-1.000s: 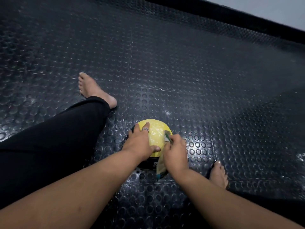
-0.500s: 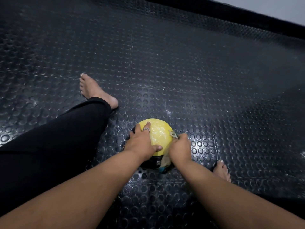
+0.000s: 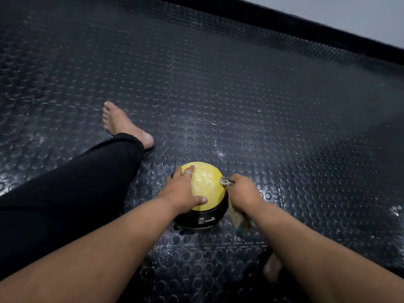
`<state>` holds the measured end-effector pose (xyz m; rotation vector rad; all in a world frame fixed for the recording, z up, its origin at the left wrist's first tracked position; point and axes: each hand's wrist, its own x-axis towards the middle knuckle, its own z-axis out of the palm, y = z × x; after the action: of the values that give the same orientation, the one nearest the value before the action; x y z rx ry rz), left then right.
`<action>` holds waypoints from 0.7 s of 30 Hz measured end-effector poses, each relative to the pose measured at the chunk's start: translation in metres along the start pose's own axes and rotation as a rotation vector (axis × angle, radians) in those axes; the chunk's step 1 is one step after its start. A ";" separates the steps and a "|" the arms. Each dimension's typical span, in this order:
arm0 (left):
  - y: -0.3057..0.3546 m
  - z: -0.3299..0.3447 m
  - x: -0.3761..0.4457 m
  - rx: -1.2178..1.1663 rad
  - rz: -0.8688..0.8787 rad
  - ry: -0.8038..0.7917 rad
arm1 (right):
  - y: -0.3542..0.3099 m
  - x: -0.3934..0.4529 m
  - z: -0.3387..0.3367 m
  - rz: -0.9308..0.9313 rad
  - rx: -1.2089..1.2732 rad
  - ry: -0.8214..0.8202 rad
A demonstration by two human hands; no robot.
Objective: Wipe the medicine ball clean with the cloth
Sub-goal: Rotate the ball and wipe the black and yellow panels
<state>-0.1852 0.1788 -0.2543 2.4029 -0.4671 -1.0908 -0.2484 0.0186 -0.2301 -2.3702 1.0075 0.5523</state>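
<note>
**Cloth slides off the crown to the ball's right flank**

Since a second ago the right hand has dragged the cloth from the yellow top down to the right side of the ball, while the left hand has stayed planted.

Farthest left, a leg in black fabric lies along the floor, a dark rubber mat studded with raised round dots, glinting as if damp near the ball. Next, the left hand lies spread over the medicine ball, fingers straight, thumb pressed on the yellow cap; its grip is open and bracing, not clamped. The ball sits on the floor between the legs, a pebbled yellow dome above a smooth black band marked "1 KG". At its right edge the right hand is clamped on the cloth, a thin beige rag whose tail hangs below the wrist.

To wipe well, I judge the left hand should hold or roll the ball so the cloth reaches the band and underside, pressing firmly into the pebbling.
</note>
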 end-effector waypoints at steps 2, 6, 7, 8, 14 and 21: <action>-0.012 -0.008 0.005 0.022 0.050 -0.071 | -0.001 -0.001 -0.015 -0.008 0.060 0.026; -0.016 -0.012 0.007 0.005 0.147 -0.010 | 0.001 -0.005 -0.013 -0.079 0.091 0.078; -0.013 -0.010 0.006 -0.015 0.162 0.053 | 0.001 -0.008 -0.006 -0.117 0.065 0.071; -0.009 -0.010 0.005 -0.028 0.167 0.124 | 0.002 -0.010 -0.001 -0.140 0.054 0.073; -0.001 -0.002 -0.016 -0.026 -0.014 0.329 | 0.016 -0.029 0.009 -0.053 0.048 0.019; 0.007 0.019 -0.030 -0.107 -0.020 0.155 | 0.026 -0.031 0.008 -0.100 0.083 0.065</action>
<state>-0.2191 0.1822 -0.2436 2.3795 -0.3253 -0.9051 -0.2886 0.0245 -0.2272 -2.3627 0.9152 0.3915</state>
